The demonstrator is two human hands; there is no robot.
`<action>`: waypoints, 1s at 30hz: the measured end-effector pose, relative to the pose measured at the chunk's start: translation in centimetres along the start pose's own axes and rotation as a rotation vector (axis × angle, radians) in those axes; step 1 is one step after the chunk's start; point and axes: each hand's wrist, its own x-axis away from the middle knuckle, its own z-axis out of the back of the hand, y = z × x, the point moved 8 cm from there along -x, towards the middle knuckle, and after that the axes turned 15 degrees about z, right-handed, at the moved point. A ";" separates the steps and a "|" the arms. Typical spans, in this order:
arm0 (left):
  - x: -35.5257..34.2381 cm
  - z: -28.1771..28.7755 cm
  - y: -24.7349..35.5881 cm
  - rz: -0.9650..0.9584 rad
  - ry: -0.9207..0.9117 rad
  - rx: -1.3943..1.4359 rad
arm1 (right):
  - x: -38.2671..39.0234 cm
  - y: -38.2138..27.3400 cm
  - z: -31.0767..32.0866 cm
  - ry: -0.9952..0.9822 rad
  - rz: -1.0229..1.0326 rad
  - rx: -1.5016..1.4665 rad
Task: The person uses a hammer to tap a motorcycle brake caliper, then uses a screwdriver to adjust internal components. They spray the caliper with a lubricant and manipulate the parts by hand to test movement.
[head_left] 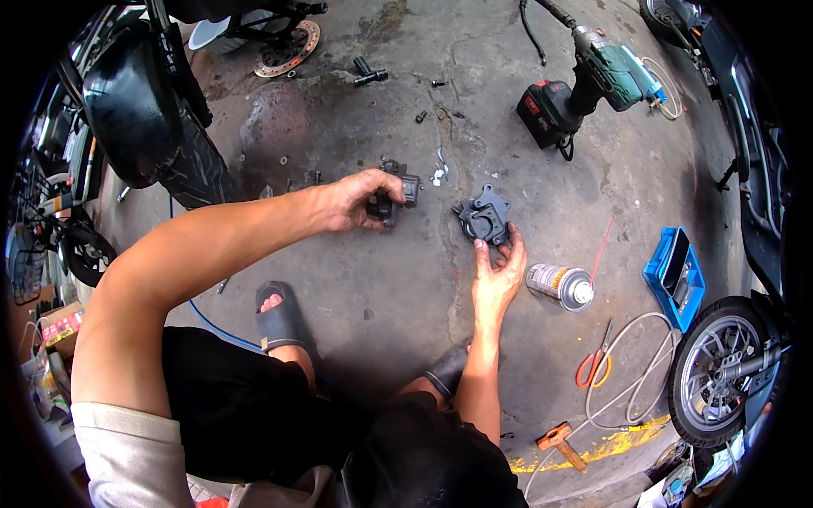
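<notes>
My left hand point(356, 201) is closed round a dark brake caliper half point(412, 190), just above the concrete floor. Its fingers curl over the part and hide some of it. To the right, my right hand point(498, 278) grips the lower edge of a second brake caliper half point(486, 216), which has a flat face with lugs and a recess turned up. The thumb and fingers pinch that edge. A gap separates the two parts. Close to my right hand lies a spray can point(555, 284) on its side, its white nozzle end toward me.
A green cordless impact wrench point(610, 72) stands beyond my right hand. Small bolts point(421, 117) and a black fitting point(369, 74) lie ahead. On the right are a blue tray point(696, 292), scissors point(586, 370), a hammer point(557, 440), a hose point(631, 389) and a motorcycle wheel point(677, 381). A tyre point(199, 173) stands left.
</notes>
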 end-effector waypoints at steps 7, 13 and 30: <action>-0.2 0.2 0.1 0.004 0.002 -0.003 | -0.6 1.5 0.2 0.009 0.023 -0.058; -0.4 0.2 0.0 0.015 -0.012 -0.009 | -0.5 1.6 0.2 -0.010 0.011 -0.076; -0.8 0.5 -0.1 0.012 0.003 -0.013 | 5.0 -1.0 0.6 0.068 0.067 -0.076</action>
